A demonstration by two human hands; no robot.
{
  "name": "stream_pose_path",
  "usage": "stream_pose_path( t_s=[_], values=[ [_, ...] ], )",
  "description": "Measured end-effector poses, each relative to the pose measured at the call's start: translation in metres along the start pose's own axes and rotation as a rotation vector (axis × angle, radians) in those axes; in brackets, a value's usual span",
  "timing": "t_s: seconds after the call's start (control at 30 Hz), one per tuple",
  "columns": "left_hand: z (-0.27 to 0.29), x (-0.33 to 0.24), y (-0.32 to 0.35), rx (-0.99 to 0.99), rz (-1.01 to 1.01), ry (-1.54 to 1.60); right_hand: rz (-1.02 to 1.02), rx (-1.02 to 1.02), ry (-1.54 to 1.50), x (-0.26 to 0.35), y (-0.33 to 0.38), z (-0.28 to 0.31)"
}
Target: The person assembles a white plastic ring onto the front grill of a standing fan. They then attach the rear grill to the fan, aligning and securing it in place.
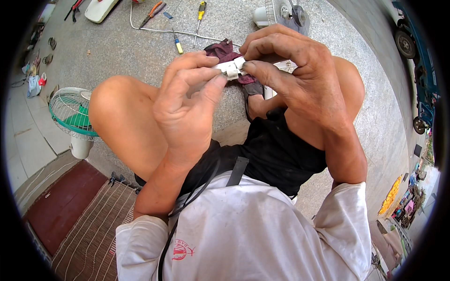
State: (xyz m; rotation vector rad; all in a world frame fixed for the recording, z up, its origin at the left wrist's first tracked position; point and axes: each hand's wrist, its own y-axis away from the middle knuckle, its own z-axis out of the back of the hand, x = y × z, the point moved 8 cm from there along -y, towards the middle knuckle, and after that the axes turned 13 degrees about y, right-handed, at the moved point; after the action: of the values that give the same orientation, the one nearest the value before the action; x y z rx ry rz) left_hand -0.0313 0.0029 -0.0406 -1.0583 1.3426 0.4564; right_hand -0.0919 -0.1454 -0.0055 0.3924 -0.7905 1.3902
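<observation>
A small white plastic part [232, 70] is held up between my two hands, above my knees. My left hand [190, 89] pinches its left end between thumb and fingers. From the other side, my right hand [295, 65] grips the right end the same way. The part looks made of short pieces side by side; its exact kind cannot be made out. Just behind it a dark maroon cloth [222, 50] lies on the floor by my foot. The fingertips hide both ends of the part.
Pliers with orange handles [153, 13], a yellow screwdriver [201, 11] and a smaller screwdriver [177, 43] lie beyond my hands, near a white cable [161, 31]. A partly opened fan [286, 16] stands at the far right. A green-bladed fan [77, 114] is left of my knee.
</observation>
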Motion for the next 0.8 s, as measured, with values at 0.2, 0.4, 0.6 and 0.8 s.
stream_pose_path(
  t_s=[0.2, 0.4, 0.6, 0.8],
  values=[
    [-0.0016, 0.0011, -0.0005, 0.016, 0.01, 0.017, 0.017, -0.056, -0.017, -0.0012, 0.0005, 0.0006],
    [0.0001, 0.0018, -0.0004, -0.069, 0.075, 0.055, 0.029, -0.092, -0.044, -0.0011, 0.0, 0.0012],
    [-0.0014, -0.0034, -0.0004, 0.033, -0.042, -0.038, 0.0, 0.002, -0.003, 0.0001, -0.0004, 0.0003],
    [-0.0037, -0.0048, -0.0015, -0.004, -0.01, 0.011, -0.002, -0.006, -0.02, -0.0013, 0.0003, 0.0001]
  ],
)
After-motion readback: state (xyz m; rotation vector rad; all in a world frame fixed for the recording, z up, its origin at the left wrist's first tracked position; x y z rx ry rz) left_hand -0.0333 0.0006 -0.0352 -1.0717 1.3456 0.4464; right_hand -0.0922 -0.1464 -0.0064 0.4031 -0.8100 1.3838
